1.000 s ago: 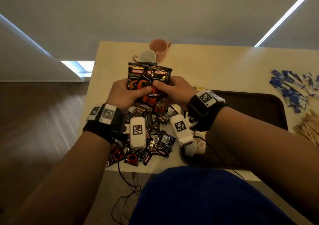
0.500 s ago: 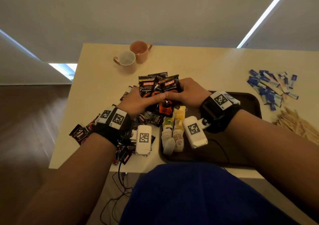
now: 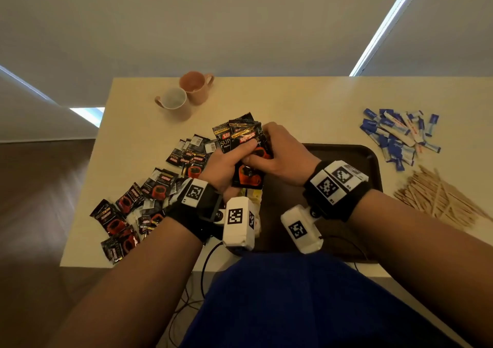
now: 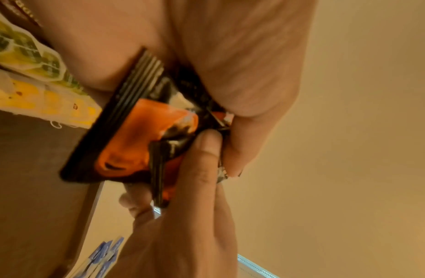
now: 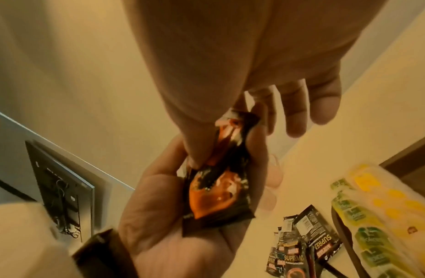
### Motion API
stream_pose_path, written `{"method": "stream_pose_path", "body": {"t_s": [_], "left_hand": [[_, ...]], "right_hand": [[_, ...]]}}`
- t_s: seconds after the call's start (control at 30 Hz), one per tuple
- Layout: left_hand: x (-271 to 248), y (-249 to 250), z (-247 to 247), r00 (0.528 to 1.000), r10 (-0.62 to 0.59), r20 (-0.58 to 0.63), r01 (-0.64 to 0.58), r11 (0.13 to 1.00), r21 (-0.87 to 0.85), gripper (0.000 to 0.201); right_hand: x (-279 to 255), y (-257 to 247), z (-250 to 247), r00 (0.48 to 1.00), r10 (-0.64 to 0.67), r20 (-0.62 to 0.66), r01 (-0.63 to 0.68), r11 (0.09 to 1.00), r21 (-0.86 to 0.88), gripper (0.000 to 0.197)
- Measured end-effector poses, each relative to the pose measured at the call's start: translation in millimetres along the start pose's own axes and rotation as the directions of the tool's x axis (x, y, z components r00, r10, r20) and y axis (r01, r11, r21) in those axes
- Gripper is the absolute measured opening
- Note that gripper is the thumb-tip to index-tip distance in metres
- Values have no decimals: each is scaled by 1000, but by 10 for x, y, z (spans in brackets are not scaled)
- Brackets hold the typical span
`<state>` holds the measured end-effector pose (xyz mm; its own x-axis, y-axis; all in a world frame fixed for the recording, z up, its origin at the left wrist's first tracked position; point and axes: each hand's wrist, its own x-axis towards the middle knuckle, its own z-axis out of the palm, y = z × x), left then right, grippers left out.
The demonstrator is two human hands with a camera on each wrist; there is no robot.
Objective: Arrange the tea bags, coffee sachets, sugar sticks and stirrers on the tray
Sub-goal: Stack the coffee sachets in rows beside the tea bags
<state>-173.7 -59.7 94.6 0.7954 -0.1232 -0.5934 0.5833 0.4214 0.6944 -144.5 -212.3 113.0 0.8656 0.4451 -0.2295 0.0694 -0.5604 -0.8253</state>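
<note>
I have a small stack of coffee sachets [image 3: 244,150] held upright between both hands, over the left end of the tray [image 3: 346,151]. My left hand [image 3: 224,165] has its fingers curled round the stack with the thumb across the front; my right hand [image 3: 280,153] pinches the same stack from the other side. So each grip is closed on the sachets, neither released. The wrist views bear this out: black and orange packets squeezed between the thumbs and fingers of both hands.

As for progress, I judge the task under way but far from finished. The tea bags [image 5: 378,203], yellow and green packets, already lie in a row at the left end of the tray, partly hidden under my left wrist in the head view. The rest of the tray shows bare and dark.

Most of the coffee is still to come: loose sachets [image 3: 149,195] lie scattered on the worktop [image 3: 293,102] left of the tray. The sugar sticks [image 3: 397,137] sit in an untouched heap beyond the tray's right end, and the stirrers [image 3: 437,195] in a pile just nearer to me than that heap, both off the tray.

Two mugs [image 3: 184,96] stand at the far side, well apart from everything.

The stack looks ready to go down beside the tea bags.
</note>
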Motion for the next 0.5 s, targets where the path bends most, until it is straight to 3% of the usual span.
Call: {"method": "stream_pose_path", "body": {"t_s": [0.07,0.13,0.27,0.4,0.5], "left_hand": [[3,-1,43,1000,-9,14,9,1000,-2,68],[21,-10,63,999,-31,29,30,999,16,62],[106,9,75,998,-56,7,56,995,88,49],[139,53,131,999,-39,27,34,985,170,10],[147,36,139,998,-48,35,42,987,158,12]], "right_hand": [[-35,15,-28,998,46,-35,-47,999,-18,99],[-78,12,-74,998,11,-54,-15,998,-65,104],[-105,-68,-191,985,-173,-5,168,964,-208,116],[-71,-181,-202,961,-247,127,276,789,-549,137],[-17,-190,-162,961,-243,133,268,694,-668,132]]}}
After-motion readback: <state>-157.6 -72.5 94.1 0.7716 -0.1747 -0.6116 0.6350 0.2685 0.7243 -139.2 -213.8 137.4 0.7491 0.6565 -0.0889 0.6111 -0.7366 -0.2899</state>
